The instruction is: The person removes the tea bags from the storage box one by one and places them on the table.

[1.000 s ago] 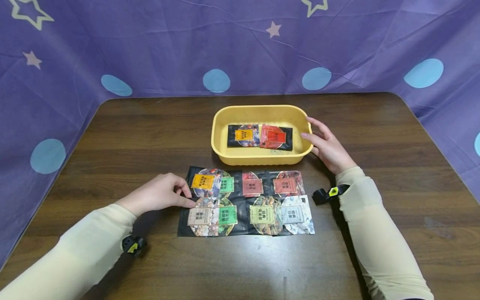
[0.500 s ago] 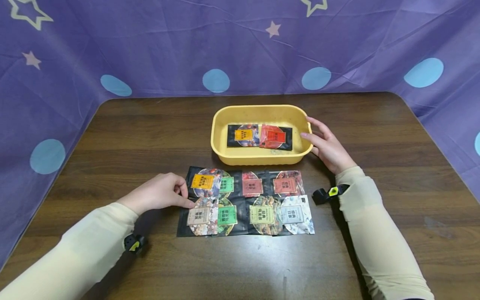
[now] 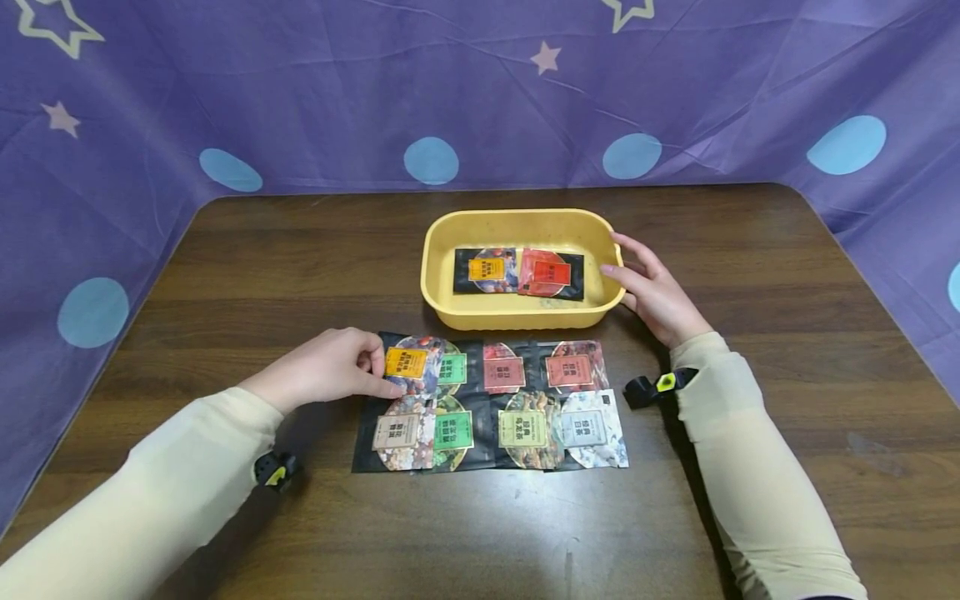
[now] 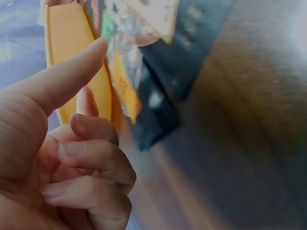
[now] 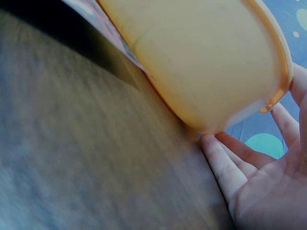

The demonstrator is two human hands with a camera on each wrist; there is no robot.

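Several tea sachets lie in two rows on the table in the head view. My left hand (image 3: 326, 371) is at their left end, its thumb touching the lower edge of the orange-labelled tea sachet (image 3: 420, 360). Directly below that lies a beige-labelled tea sachet (image 3: 397, 432). The left wrist view shows the thumb (image 4: 76, 72) stretched out and the other fingers loosely curled. My right hand (image 3: 667, 304) holds the right end of the yellow plastic tub (image 3: 517, 318), thumb over the rim and fingers against the outer wall. Inside are an orange-labelled sachet (image 3: 487, 269) and a red-labelled sachet (image 3: 551, 273).
Green-labelled sachets (image 3: 453, 431) lie partly under their neighbours. The right of the rows has a red-labelled sachet (image 3: 570, 369) above a white sachet (image 3: 588, 429). A purple curtain (image 3: 337, 108) hangs behind the brown wooden table (image 3: 285, 250).
The beige-labelled tea sachet has slid slightly left. My left hand has since left it and moved up and right to the orange-labelled tea sachet. My right hand stays on the tub.
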